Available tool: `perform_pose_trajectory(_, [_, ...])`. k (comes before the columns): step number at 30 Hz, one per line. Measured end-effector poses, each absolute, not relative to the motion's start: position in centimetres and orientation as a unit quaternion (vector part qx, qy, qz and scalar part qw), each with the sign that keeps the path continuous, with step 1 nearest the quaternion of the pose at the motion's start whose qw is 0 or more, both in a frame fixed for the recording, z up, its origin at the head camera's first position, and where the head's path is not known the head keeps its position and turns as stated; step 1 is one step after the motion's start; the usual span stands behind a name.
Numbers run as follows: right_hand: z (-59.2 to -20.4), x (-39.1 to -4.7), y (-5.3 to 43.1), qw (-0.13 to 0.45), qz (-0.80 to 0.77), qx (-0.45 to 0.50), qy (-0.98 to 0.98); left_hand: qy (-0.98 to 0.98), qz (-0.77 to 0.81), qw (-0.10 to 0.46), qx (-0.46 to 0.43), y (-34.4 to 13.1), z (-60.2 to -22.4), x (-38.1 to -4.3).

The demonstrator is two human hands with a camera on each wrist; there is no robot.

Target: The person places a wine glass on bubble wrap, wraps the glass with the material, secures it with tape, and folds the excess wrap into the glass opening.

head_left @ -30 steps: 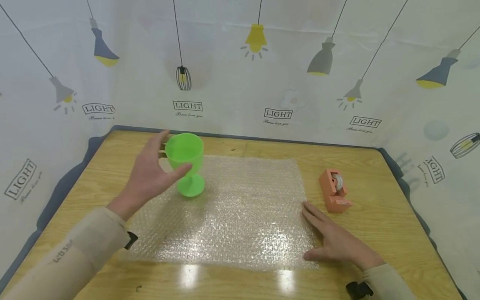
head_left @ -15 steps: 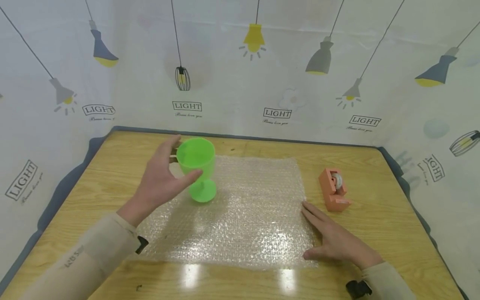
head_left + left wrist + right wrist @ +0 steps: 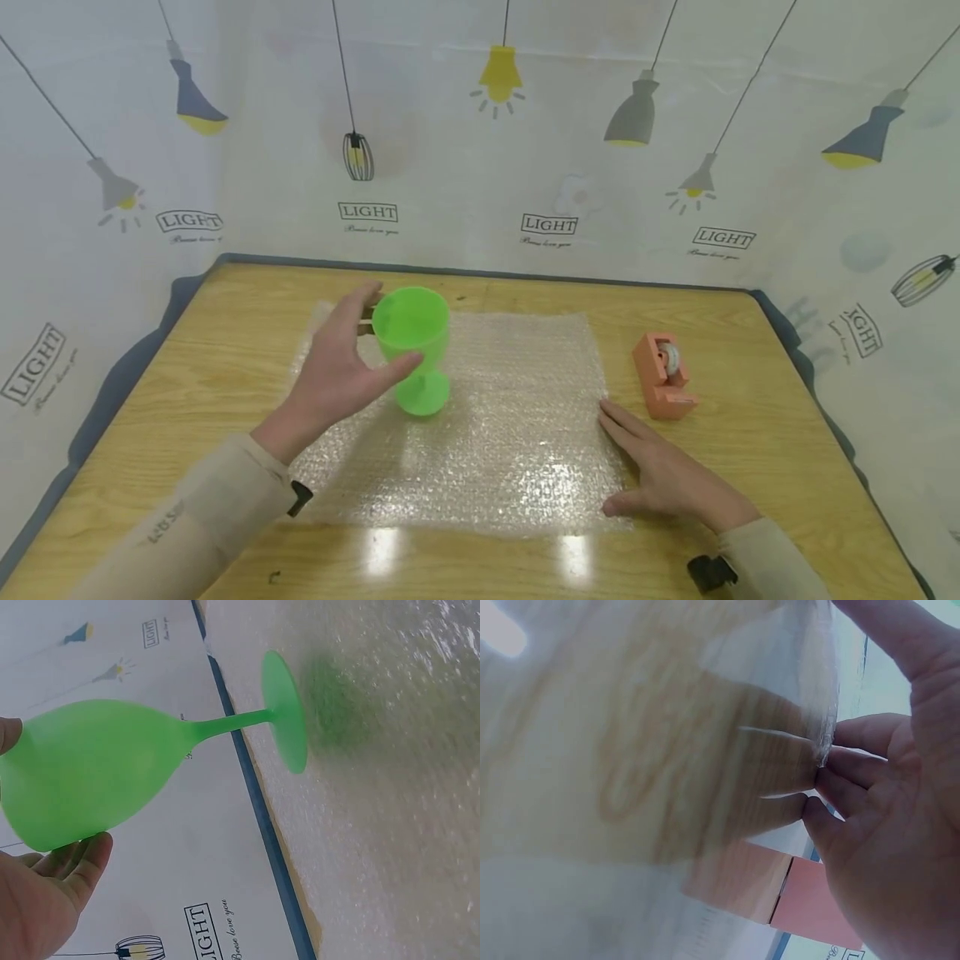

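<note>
A bright green plastic goblet (image 3: 411, 329) is upright in my left hand (image 3: 333, 367), pinched round its bowl just below the rim by the thumb and fingers. In the left wrist view the round foot (image 3: 285, 712) of the goblet stands close over the bubble wrap, with a green reflection beside it. Clear bubble wrap (image 3: 495, 450) lies flat as a sheet across the middle of the table. At its right edge rests my right hand (image 3: 663, 479), fingers extended, thumb spread toward the near corner. The right wrist view has those fingertips (image 3: 832, 769) touching the table at the wrap's edge.
An orange tape dispenser (image 3: 660, 379) with a roll of clear tape stands beyond the right hand. The wooden table (image 3: 757, 375) ends at a blue-edged white cloth (image 3: 457, 233) printed with lamps, which rises at the back and both sides.
My left hand has carried the goblet rightward and slightly nearer, from the left part of the wrap toward its middle. The right hand stays at the wrap's right edge.
</note>
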State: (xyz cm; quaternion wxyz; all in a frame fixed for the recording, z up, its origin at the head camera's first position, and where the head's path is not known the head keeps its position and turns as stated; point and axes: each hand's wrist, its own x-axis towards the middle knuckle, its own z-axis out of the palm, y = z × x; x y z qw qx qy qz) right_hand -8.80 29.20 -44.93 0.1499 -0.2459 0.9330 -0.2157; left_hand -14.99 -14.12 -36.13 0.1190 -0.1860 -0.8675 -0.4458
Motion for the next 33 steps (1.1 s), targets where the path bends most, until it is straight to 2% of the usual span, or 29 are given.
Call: perform_pose_trajectory(33, [-44.8, -8.8, 29.3, 0.167, -0.222, -0.243, 0.929, -0.841, -0.488, 0.034, -0.230, -8.1, -36.0, -13.8])
